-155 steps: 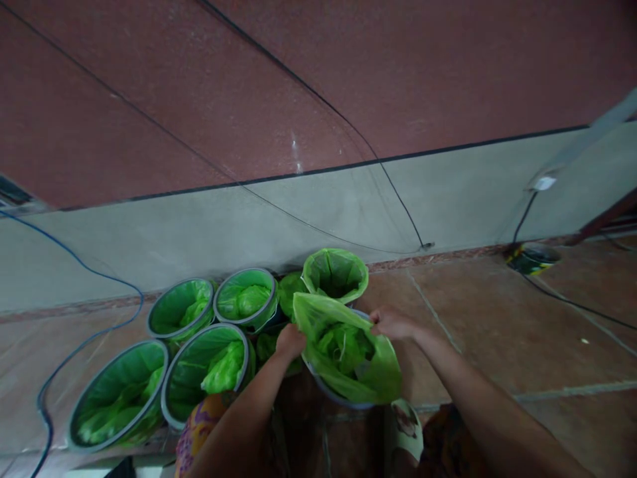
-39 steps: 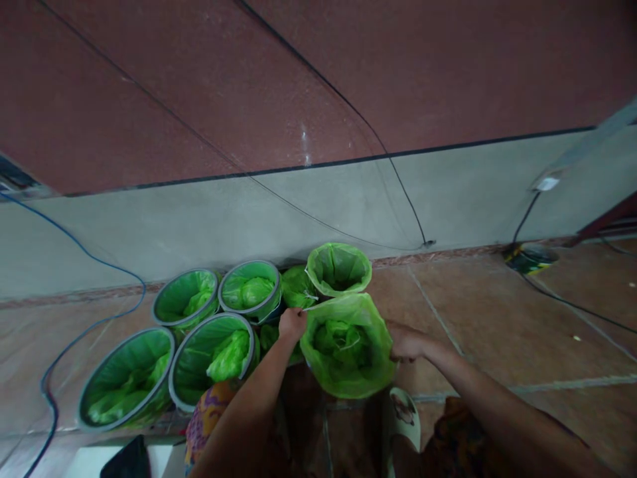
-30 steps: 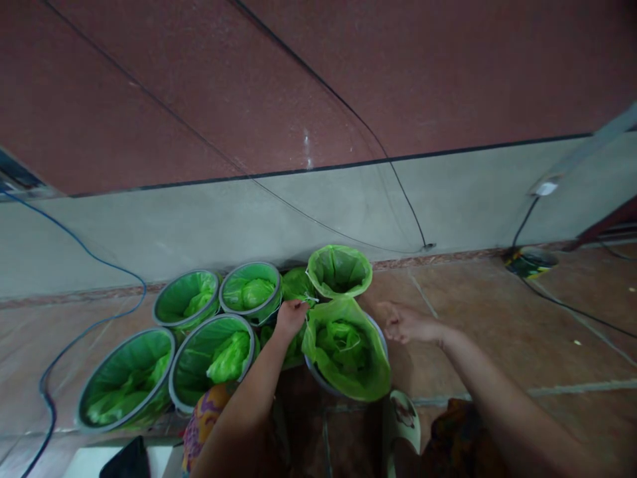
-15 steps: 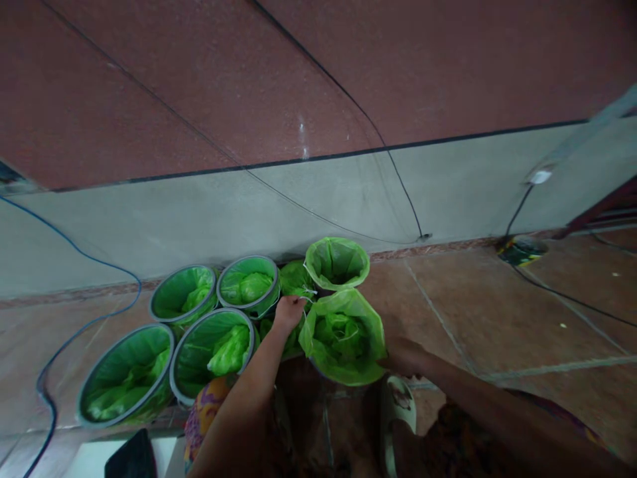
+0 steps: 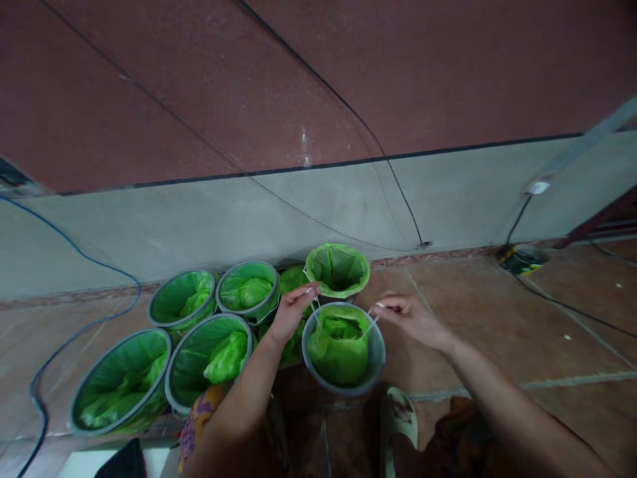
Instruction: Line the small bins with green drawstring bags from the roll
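A grey bin stands on the floor right in front of me, with a green plastic bag sunk inside it. My left hand is over the bin's left rim, fingers pinched on a thin white drawstring of the bag. My right hand is over the right rim, also pinched on a white drawstring end. Both strings run down to the bag's mouth.
Several more bins with green bags stand to the left, and one lined bin sits behind by the wall. A blue cable loops on the floor at left; black cables cross at right. My sandalled foot is below the bin.
The bag's top, folded over the bin's rim before, now lies inside the bin. Both hands have risen over the rim and pinch the drawstrings apart.
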Demonstrator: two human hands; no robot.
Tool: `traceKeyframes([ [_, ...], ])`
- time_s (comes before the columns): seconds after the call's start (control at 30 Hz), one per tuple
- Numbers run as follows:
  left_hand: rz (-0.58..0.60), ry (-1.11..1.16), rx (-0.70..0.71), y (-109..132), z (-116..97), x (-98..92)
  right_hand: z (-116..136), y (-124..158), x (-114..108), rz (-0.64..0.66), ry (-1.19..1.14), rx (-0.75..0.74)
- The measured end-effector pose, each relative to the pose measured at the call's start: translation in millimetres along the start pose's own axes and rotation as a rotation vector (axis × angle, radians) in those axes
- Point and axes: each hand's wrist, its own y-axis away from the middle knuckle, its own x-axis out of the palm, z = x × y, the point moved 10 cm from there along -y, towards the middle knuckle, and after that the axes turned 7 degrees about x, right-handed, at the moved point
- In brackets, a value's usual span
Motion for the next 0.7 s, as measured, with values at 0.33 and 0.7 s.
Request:
traceKeyframes([
  [0.33, 0.110, 0.148, 0.074, -10, -28, 41.3, 26, -39, 37, -0.045, -0.558, 0.107],
  [0.7, 0.057, 0.168, -0.130, -13, 19, 42.2, 28, -52, 87, 0.149, -0.555, 0.073],
])
